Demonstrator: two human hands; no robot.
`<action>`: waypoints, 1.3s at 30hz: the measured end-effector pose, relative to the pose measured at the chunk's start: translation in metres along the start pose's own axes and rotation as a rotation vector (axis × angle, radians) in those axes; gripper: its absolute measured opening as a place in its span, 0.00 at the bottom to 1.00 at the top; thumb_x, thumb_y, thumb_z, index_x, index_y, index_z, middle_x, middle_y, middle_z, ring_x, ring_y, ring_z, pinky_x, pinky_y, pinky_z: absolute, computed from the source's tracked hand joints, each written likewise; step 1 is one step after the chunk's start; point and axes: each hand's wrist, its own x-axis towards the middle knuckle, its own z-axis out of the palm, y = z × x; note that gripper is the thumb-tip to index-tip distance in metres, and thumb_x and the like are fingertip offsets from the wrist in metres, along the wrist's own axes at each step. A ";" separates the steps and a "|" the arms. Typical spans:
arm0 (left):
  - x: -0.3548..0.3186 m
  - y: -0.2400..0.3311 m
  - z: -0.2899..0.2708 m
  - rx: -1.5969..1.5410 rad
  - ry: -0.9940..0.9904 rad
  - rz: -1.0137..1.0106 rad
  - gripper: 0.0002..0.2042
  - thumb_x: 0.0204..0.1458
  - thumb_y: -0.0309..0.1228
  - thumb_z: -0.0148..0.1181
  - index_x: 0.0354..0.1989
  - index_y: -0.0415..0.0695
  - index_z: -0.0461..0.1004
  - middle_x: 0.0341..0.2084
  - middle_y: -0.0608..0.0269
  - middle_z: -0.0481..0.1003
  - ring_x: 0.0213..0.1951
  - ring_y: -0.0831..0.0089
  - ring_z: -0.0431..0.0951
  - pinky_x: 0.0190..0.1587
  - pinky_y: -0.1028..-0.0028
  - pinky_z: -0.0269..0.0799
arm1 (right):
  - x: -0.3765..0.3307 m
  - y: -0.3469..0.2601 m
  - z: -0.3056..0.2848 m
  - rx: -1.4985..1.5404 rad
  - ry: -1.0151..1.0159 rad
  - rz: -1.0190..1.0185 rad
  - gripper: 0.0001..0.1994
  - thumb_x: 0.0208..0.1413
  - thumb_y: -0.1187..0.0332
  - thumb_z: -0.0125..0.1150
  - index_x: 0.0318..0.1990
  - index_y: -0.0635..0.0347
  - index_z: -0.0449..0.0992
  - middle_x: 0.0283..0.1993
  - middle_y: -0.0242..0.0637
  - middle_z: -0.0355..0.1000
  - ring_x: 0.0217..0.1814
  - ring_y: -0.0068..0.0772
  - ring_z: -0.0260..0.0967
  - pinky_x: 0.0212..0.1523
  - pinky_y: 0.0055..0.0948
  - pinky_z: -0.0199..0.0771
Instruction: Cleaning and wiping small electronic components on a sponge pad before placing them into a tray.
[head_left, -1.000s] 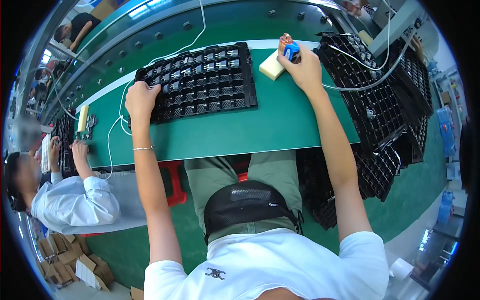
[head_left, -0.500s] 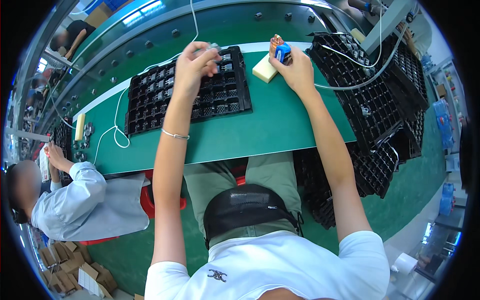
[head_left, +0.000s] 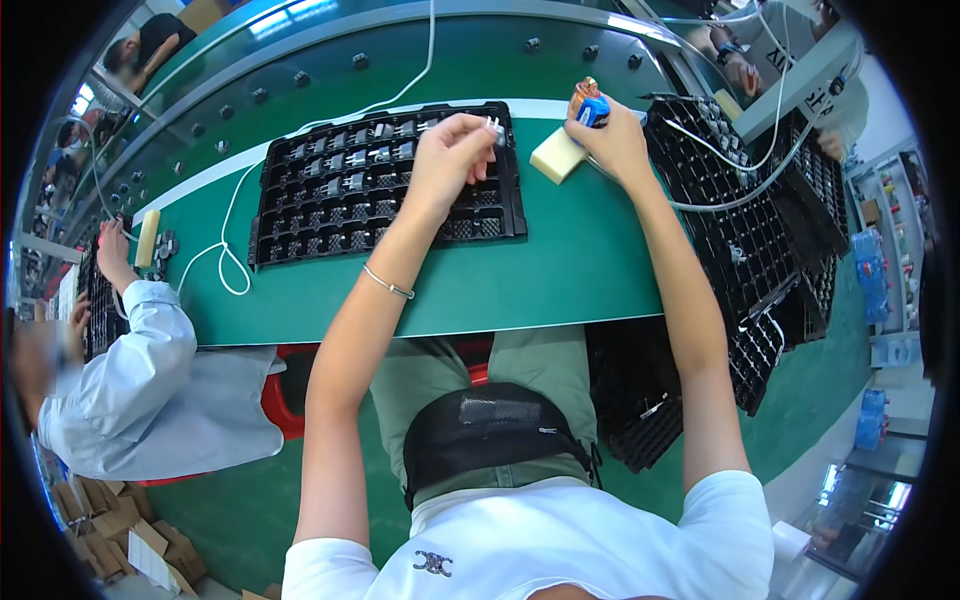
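Note:
My left hand (head_left: 452,165) is over the right part of a black compartment tray (head_left: 290,248), pinching a small grey part with light prongs (head_left: 495,127) between thumb and fingertips. Small grey parts (head_left: 383,154) sit in several of the tray's upper pockets, while many lower pockets show bare bottoms. My right hand (head_left: 618,145) is closed round a small blue block-shaped tool with a copper-coloured top (head_left: 592,104); its lower end is hidden by my fingers. Just left of that hand, a pale yellow sponge block (head_left: 558,155) lies on the green table (head_left: 520,290).
Black trays (head_left: 725,215) are stacked at the right, with a grey cable (head_left: 730,203) across them. A looped white cable (head_left: 228,262) lies left of my tray. Beyond the table, a green conveyor (head_left: 450,60) carries small parts. A co-worker (head_left: 150,390) sits at the left.
My left hand, still pinching the small part, has moved right relative to the tray. My right hand keeps the blue tool by the sponge. The whole view has shifted slightly.

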 end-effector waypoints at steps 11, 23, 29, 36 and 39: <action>-0.001 -0.007 0.001 0.130 0.021 0.057 0.10 0.51 0.31 0.65 0.36 0.37 0.76 0.22 0.67 0.76 0.19 0.85 0.70 0.21 0.84 0.64 | 0.105 0.014 0.060 -0.102 0.018 -0.032 0.20 0.39 0.52 0.67 0.35 0.58 0.80 0.33 0.48 0.78 0.39 0.50 0.76 0.44 0.42 0.75; -0.010 0.011 0.006 0.088 0.067 0.173 0.10 0.47 0.27 0.68 0.33 0.35 0.74 0.23 0.62 0.78 0.19 0.83 0.72 0.21 0.83 0.68 | 0.004 -0.051 0.001 0.887 -0.238 0.128 0.19 0.62 0.58 0.51 0.49 0.67 0.73 0.31 0.38 0.76 0.25 0.14 0.68 0.20 0.14 0.60; -0.018 0.005 0.021 0.143 -0.078 0.134 0.10 0.47 0.28 0.68 0.32 0.35 0.75 0.22 0.63 0.78 0.19 0.84 0.73 0.21 0.83 0.68 | -0.060 -0.050 -0.010 1.079 -0.392 0.204 0.20 0.62 0.59 0.50 0.53 0.65 0.70 0.33 0.32 0.73 0.25 0.15 0.68 0.21 0.15 0.65; -0.022 0.003 0.029 0.209 -0.096 0.125 0.10 0.46 0.28 0.69 0.31 0.35 0.76 0.21 0.64 0.78 0.20 0.84 0.73 0.22 0.83 0.68 | -0.061 -0.032 -0.007 1.142 -0.482 0.261 0.20 0.63 0.58 0.52 0.54 0.64 0.69 0.33 0.32 0.73 0.24 0.15 0.69 0.21 0.15 0.68; -0.027 0.004 0.034 0.190 -0.069 0.123 0.10 0.46 0.28 0.69 0.32 0.35 0.76 0.21 0.64 0.77 0.20 0.85 0.72 0.23 0.84 0.68 | -0.063 -0.027 -0.006 1.188 -0.603 0.315 0.20 0.62 0.57 0.53 0.54 0.64 0.69 0.34 0.32 0.73 0.26 0.16 0.70 0.21 0.15 0.68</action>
